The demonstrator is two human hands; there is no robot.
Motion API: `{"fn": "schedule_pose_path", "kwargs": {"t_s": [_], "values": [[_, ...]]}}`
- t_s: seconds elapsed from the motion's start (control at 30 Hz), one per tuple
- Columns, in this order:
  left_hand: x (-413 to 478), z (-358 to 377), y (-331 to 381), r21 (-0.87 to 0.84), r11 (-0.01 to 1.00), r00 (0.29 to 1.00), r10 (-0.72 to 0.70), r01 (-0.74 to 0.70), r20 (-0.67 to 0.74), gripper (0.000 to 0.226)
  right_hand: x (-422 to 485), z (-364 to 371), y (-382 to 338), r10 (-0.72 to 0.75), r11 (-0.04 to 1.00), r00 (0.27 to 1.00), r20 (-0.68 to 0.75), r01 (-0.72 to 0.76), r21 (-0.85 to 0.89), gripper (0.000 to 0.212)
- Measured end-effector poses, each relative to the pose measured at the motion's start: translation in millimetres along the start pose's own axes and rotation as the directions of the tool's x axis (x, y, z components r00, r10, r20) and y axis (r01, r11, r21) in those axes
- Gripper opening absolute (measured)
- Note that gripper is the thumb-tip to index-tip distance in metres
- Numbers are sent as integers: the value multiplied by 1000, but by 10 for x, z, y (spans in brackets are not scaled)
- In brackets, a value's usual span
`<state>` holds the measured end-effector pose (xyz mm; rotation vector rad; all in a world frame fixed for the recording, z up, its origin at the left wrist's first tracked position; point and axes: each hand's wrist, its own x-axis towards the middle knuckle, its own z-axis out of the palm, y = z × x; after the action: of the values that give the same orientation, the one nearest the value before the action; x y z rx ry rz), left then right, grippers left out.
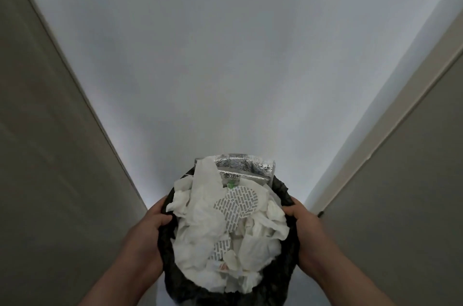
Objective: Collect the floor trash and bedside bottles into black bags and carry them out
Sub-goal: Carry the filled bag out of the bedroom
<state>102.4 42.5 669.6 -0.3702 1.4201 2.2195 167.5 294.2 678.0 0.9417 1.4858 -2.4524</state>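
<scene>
A black bag [293, 263] lines a round bin that I hold up in front of me, low in the head view. It is heaped with crumpled white tissues [200, 225], patterned paper pieces [238, 203] and a silver foil pouch [248, 168] sticking up at the far rim. My left hand [152, 223] grips the bag's left rim, thumb over the edge. On the opposite side, my right hand [304, 220] grips the right rim. No bottles are visible.
A white wall [225, 55] fills the view straight ahead. A grey-beige panel or door [45, 155] runs along the left, and another with a pale frame [400, 180] along the right, forming a narrow passage.
</scene>
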Motion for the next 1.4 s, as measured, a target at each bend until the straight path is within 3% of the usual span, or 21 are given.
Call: {"fn": "schedule_pose_path", "kwargs": {"t_s": [0.27,0.4,0.57,0.77,1.03,1.27,1.4], "values": [[887,-45,-458,178,983,964,12,37,-265,59,1275,-212,6,98,953,995,22,-87,-291,30],[1250,-286,-895,196,973,944,-51,120,-326,65,1833,-295,323,216,892,976,30,-185,-412,26],[1713,-863,-1643,127,958,892,-183,256,-413,75,2508,-466,1158,323,797,943,-79,-316,-515,25],[2445,-1721,-2677,153,917,832,-253,369,-493,72,3486,-731,2488,407,712,901,-152,-416,-566,20],[3481,-2910,-3684,204,910,764,-163,361,-624,54,4737,-646,3985,412,720,902,-124,-407,-562,17],[4209,-3500,-4039,280,877,696,-83,391,-714,41,5549,-486,4677,409,735,908,-90,-386,-557,20],[4473,-3693,-4172,314,863,686,-50,395,-726,44,5812,-431,4879,423,735,904,-67,-385,-558,19]]}}
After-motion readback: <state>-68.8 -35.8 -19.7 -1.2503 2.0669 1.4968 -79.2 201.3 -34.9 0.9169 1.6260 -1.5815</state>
